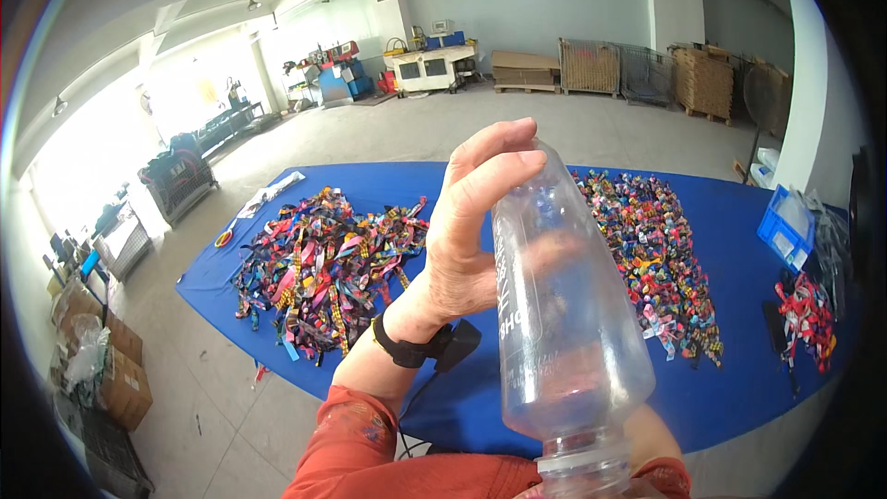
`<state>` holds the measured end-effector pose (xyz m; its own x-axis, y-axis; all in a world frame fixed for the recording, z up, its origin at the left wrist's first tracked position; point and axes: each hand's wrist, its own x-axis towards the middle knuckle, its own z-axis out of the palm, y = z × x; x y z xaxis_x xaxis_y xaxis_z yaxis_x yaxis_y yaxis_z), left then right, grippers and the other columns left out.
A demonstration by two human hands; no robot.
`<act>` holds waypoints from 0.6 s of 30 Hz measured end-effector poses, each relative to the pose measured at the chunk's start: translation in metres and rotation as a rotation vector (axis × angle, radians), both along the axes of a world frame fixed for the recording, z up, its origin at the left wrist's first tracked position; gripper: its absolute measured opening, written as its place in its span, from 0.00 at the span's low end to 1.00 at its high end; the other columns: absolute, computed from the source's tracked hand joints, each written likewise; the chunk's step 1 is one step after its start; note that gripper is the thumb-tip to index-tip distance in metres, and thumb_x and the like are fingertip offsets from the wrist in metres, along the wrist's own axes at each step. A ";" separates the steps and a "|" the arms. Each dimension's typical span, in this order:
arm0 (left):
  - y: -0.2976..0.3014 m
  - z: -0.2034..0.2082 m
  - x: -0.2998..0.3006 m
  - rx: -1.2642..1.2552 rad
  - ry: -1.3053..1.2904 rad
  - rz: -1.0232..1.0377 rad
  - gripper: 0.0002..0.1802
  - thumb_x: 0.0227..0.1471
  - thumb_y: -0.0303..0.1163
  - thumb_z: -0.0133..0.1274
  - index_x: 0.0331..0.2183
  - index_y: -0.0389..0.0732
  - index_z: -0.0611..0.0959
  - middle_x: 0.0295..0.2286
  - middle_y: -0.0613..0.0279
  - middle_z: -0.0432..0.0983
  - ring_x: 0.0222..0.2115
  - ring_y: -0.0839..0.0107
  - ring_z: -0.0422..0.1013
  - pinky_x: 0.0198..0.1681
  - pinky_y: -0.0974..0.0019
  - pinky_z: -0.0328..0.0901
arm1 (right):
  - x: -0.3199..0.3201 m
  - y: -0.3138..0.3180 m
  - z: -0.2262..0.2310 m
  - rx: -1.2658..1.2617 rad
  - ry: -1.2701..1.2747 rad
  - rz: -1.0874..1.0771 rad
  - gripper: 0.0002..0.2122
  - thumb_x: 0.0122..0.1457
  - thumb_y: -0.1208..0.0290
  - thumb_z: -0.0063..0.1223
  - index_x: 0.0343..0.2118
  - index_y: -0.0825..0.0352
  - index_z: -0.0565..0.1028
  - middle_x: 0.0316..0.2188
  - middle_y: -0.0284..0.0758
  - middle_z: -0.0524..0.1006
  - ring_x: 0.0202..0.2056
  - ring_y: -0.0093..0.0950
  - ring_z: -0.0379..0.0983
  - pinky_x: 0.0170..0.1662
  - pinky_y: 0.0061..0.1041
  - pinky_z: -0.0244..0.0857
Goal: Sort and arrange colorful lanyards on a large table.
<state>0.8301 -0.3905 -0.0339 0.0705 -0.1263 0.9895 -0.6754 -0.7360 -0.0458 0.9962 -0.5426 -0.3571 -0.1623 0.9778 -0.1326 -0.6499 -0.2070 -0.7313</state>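
We see the left hand (462, 236) wrapped around the wide base end of a clear bottle (577, 333), which is tipped so that its mouth points down toward the wearer. Two of the fingers (490, 169) bend over the bottle's bottom end, a little apart from each other, their tips at its edge; another part of the hand shows blurred through the bottle's clear wall. We cannot tell how the right hand's fingers stand: only a piece of the right forearm (654, 434) appears, just right of the bottle's neck, and the hand is hidden or blurred behind the bottle. On the left wrist, left of the bottle, we see a black wristband (402, 344) with a dark block on it. Beyond and below the bottle spreads a blue table (739, 333). On it, we make out a loose heap of colourful straps (319, 268) left of the bottle, a denser colourful pile (651, 249) just right of it, and, farther right, a blue crate (785, 226) near a red-and-white bundle (807, 319).
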 end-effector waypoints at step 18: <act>-0.026 0.036 -0.022 0.118 -0.018 0.015 0.44 0.37 0.27 0.75 0.56 0.41 0.72 0.58 0.41 0.64 0.56 0.51 0.68 0.53 0.55 0.70 | -0.002 0.001 0.002 0.090 -0.022 0.070 0.27 0.64 0.60 0.59 0.58 0.74 0.66 0.52 0.41 0.76 0.55 0.33 0.72 0.63 0.41 0.61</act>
<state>0.8079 -0.4164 0.0019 0.0556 -0.2414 0.9688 -0.6627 -0.7347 -0.1451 0.9945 -0.5411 -0.3550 -0.2287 0.9723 -0.0491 -0.6201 -0.1844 -0.7625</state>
